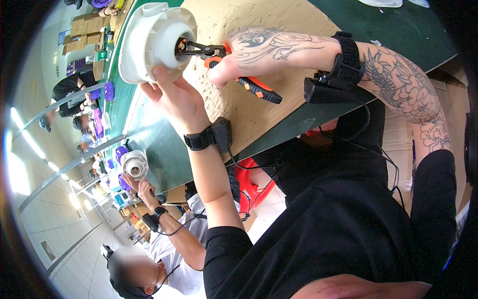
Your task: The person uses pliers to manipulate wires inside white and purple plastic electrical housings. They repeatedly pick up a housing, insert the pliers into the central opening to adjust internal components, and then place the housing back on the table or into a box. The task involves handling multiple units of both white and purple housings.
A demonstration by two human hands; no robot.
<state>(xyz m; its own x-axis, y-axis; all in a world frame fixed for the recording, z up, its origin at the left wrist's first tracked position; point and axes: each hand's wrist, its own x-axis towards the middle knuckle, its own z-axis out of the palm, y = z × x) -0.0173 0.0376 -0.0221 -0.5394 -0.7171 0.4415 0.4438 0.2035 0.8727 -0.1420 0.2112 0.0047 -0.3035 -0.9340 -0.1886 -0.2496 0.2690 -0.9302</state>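
My left hand (177, 99) grips the lower rim of a white plastic housing (139, 42), flared and bowl-like with a round collar in its middle. Its collar faces right, and small copper-coloured parts (181, 46) show inside. My right hand (241, 57) is closed around pliers (259, 89) with orange and black handles. Their dark jaws reach into the collar's opening, at the copper-coloured parts; what exactly the tips touch is too small to tell. The housing is held up above a brown cardboard sheet (279, 117).
The cardboard lies on a dark green table (388, 37). A co-worker (174, 239) at the left handles a similar white housing (135, 165). Cables (366, 134) run from my wrist straps. A red stool (254, 184) stands below the table edge. Cardboard boxes (84, 30) and other people are farther off.
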